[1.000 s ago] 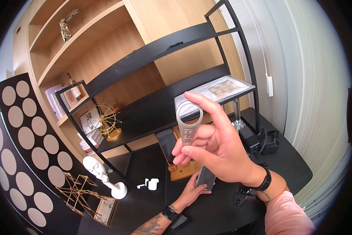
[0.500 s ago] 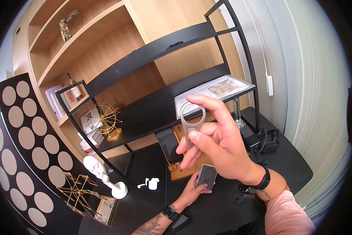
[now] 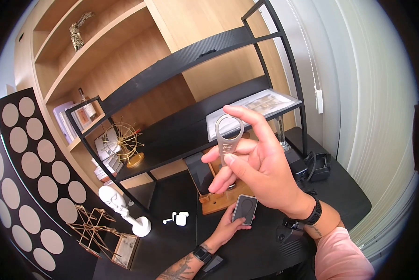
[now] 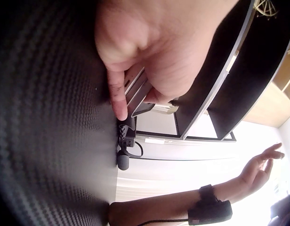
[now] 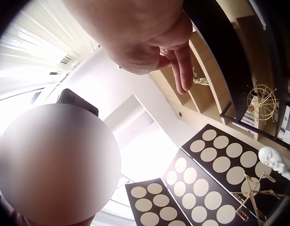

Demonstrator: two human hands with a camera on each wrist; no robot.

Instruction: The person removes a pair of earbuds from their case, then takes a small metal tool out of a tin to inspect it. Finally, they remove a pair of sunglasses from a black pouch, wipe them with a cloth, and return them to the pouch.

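In the head view my right hand (image 3: pixel 270 172) holds up a grey metal piece (image 3: pixel 229 133), its large open ring uppermost and a narrower body with engraved characters below. The thumb presses the body, and the index fingertip touches the top of the ring. Lower down, my left hand (image 3: pixel 224 228) grips a flat grey-rimmed case (image 3: pixel 246 207), thumb on its face; its dark insert has a recess with a rounded end. The left wrist view shows this hand (image 4: pixel 149 47) holding the case (image 4: pixel 139 94) low by the table, a finger on the surface. Fingers hide part of the metal piece.
On the black table (image 3: pixel 172 252) are white earbuds with their case (image 3: pixel 181 219), a white head sculpture (image 3: pixel 141 227) and a wooden stand (image 3: pixel 230 200) bearing a dark phone (image 3: pixel 201 172). A black-framed shelf (image 3: pixel 172 140) rises behind; black devices (image 3: pixel 317 168) sit at right.
The right thumb has slid up from the metal piece's lower end onto its engraved body, and the piece stands slightly higher. More of the case in the left hand shows; that hand stays put.
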